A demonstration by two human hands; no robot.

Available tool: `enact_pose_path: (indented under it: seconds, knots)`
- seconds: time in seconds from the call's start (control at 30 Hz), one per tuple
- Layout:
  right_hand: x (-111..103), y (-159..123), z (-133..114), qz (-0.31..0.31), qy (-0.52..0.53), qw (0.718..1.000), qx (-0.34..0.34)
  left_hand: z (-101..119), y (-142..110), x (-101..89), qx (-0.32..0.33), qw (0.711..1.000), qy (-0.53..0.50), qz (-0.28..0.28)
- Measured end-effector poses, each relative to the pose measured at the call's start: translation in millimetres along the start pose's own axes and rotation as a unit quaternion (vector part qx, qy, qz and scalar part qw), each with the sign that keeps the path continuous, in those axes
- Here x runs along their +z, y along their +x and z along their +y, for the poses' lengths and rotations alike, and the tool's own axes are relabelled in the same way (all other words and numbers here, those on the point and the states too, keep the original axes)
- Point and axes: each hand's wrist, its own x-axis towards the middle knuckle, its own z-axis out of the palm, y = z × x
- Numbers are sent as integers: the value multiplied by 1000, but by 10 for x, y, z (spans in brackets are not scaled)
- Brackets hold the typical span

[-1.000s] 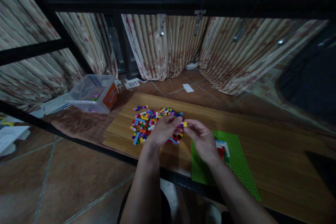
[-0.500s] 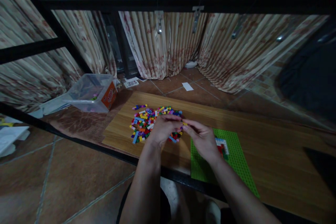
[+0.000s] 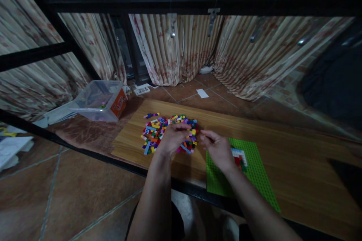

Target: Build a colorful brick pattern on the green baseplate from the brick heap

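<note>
Over the right part of a pile of small coloured toy bricks (image 3: 155, 140), my left hand (image 3: 173, 138) is closed at the fingertips on a small yellow brick (image 3: 192, 131). Just right of the pile, my right hand (image 3: 218, 150) holds thumb and forefinger pinched together; what lies between them is too small to make out. A short gap separates the two hands. Under my right wrist lies a green studded baseplate (image 3: 256, 173), carrying a small patch of white, light blue, red and green bricks (image 3: 240, 158), partly covered by my right forearm.
The wooden tabletop (image 3: 294, 158) has a dark front edge. On the left stands a clear plastic box (image 3: 94, 111) with an orange label and a few pieces inside. Black metal bars (image 3: 198, 4) cross in front of striped curtains (image 3: 181, 52). A white paper (image 3: 202, 93) lies on the tiled floor.
My hands were together at a yellow brick and are now apart. The left has shifted slightly left, while the right has moved a little to the right.
</note>
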Motion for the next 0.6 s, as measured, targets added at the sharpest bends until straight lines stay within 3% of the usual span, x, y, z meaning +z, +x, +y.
enact_pose_path:
  seconds: [0.13,0.23,0.3,0.4,0.5,0.6]
  knots:
    - [-1,13,32,-35,-180,981,-68,-38,35,8,21,999,27,13]
    - [10,13,-1,-53,-199,976,-74,-41,48,12,34,999,31,10]
    - [16,13,-33,-44,-159,985,-58,-35,48,13,41,999,32,2]
    - [31,11,-94,-32,-13,999,-7,-29,37,32,53,998,40,-6]
    - [58,5,-161,-35,141,988,45,-34,13,78,46,998,43,-18]
    - [75,-6,-212,-30,210,975,66,-45,-7,127,47,998,40,-32]
